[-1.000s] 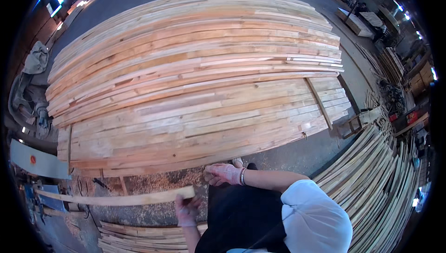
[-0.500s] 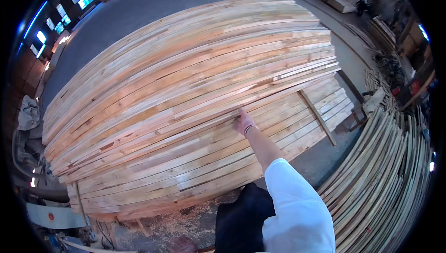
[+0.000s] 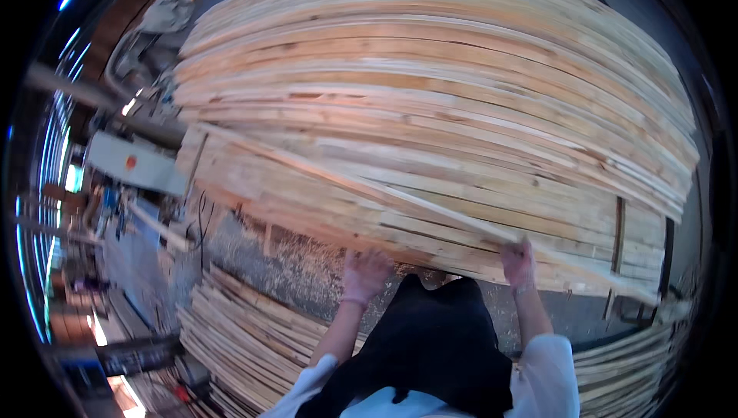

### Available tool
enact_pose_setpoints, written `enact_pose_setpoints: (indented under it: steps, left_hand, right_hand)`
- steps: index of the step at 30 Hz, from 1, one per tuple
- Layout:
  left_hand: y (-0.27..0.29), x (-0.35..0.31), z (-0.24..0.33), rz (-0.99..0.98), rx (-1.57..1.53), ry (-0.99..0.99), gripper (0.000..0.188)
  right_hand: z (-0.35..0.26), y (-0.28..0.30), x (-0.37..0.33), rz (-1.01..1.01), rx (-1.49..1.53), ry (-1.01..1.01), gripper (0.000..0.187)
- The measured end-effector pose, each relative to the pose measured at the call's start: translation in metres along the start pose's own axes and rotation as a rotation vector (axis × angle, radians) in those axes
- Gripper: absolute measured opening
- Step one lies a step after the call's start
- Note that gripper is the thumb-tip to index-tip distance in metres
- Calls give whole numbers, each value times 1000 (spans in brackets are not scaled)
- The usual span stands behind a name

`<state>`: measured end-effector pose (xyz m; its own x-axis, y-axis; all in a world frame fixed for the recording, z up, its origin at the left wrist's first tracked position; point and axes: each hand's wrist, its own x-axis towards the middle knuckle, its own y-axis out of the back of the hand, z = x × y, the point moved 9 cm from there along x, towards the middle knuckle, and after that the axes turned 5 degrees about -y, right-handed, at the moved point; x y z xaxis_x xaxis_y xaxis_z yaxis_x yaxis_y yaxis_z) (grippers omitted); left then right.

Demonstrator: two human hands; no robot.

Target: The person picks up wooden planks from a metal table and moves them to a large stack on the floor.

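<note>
A long, narrow wooden strip [image 3: 430, 204] slants across the near layer of boards, from the left end toward the near right. My right hand [image 3: 519, 263] is closed round it, to the right of my body. My left hand [image 3: 365, 273] is apart from the strip, at the near edge of the board stack [image 3: 400, 137]. Its fingers look spread, somewhat blurred, with nothing seen in them. Pale and orange-toned boards lie side by side in the stack, the far part higher than the near layer.
A thin crosspiece [image 3: 619, 233] lies across the boards at the right. Sawdust [image 3: 296, 283] covers the floor before the stack. Bundled strips [image 3: 254, 341] lie behind at left, and more strips [image 3: 630, 364] at right. A pale machine panel [image 3: 134, 160] stands at the left.
My view has turned left. My right hand has drawn back from the middle of the stack and now grips a strip lying slantwise. My left hand has risen to the stack's near edge.
</note>
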<state>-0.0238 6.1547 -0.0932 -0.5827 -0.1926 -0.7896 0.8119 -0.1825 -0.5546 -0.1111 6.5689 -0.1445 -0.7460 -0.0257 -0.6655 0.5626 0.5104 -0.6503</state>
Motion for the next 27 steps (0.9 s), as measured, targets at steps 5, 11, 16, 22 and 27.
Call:
enact_pose_setpoints:
  steps: [5, 11, 16, 22, 27]
  left_hand:
    - [-46, 21, -53, -404, -12, 156, 64]
    - [-28, 15, -55, -573, -184, 200, 35]
    - [9, -31, -23, -497, -220, 195, 39]
    - [67, -73, 11, -451, -37, 83, 59]
    - [99, -93, 34, -433, -164, 8, 69]
  right_hand:
    - [46, 45, -133, 202, -101, -45, 34]
    - [-12, 71, -266, 389, -1547, 390, 36]
    - [-46, 114, -320, 420, -2646, 71, 61]
    - [-28, 195, -329, 176, -2493, -347, 66]
    - [-13, 172, -318, 116, -2657, -192, 55]
